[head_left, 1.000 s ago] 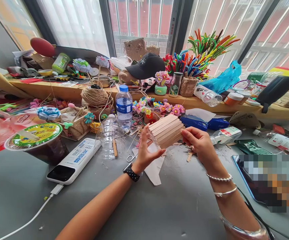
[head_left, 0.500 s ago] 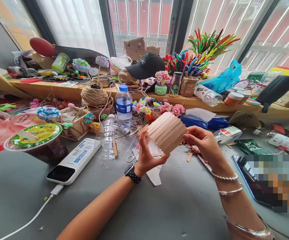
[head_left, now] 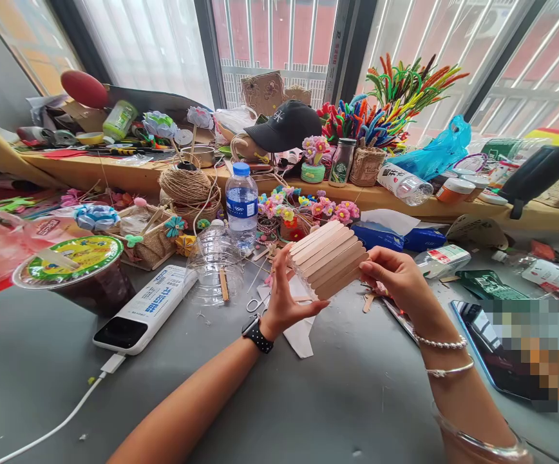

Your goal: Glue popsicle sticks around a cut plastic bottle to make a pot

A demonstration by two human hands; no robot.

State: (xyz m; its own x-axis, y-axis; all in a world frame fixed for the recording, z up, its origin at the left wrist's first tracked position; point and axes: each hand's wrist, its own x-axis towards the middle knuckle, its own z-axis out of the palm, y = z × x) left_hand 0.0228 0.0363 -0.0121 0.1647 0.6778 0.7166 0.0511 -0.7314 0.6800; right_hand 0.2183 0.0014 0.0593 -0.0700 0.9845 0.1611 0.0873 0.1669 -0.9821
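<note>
Between my hands, above the grey table, is a curved row of wooden craft sticks (head_left: pixel 330 258) laid side by side; a bit of clear plastic shows at its left end. My left hand (head_left: pixel 284 299) grips the left end, with the thumb below and the fingers behind. At the right end, my right hand (head_left: pixel 390 274) pinches the stick tips between thumb and finger. Under the left hand lie a white sheet of paper (head_left: pixel 301 338) and scissors, of which a handle loop (head_left: pixel 253 304) shows. A loose craft stick (head_left: pixel 368 303) lies below the right hand.
On the left stand a lidded cup (head_left: pixel 81 277), a white power bank (head_left: pixel 147 309) with a cable, and a clear cut bottle (head_left: pixel 214 264). A water bottle (head_left: pixel 241 206) stands behind. To the right lies a phone (head_left: pixel 487 348). Craft supplies crowd the back shelf (head_left: pixel 279 187).
The row of craft sticks has tilted slightly, its top edge a little lower and its face turned more. Both hands keep their hold. The whole view has shifted slightly.
</note>
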